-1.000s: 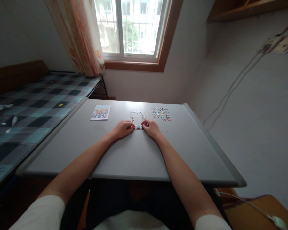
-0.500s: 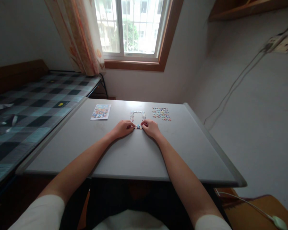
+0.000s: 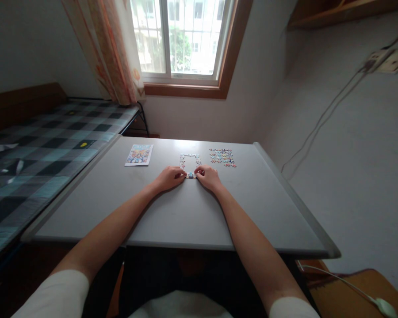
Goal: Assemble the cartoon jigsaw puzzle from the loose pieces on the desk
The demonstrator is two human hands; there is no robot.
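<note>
A rectangular frame of joined jigsaw puzzle pieces (image 3: 190,155) lies on the table, with bare tabletop in its middle. At its near left corner, my left hand (image 3: 171,177) has its fingers closed on the puzzle's edge. My right hand (image 3: 208,176) pinches the near right corner in the same way. Between the fingertips shows the near row of puzzle pieces (image 3: 191,175), blue and tan. The fingers cover both near corners, so the exact pieces held there are hidden. To the right lie several loose puzzle pieces (image 3: 222,155), spread flat in rough rows.
A printed picture sheet (image 3: 139,155) lies left of the puzzle on the grey table (image 3: 182,216). Beside the table stands a bed with a checked cover (image 3: 96,115). A window (image 3: 185,39) is beyond the far edge, and cables (image 3: 321,117) hang along the right wall.
</note>
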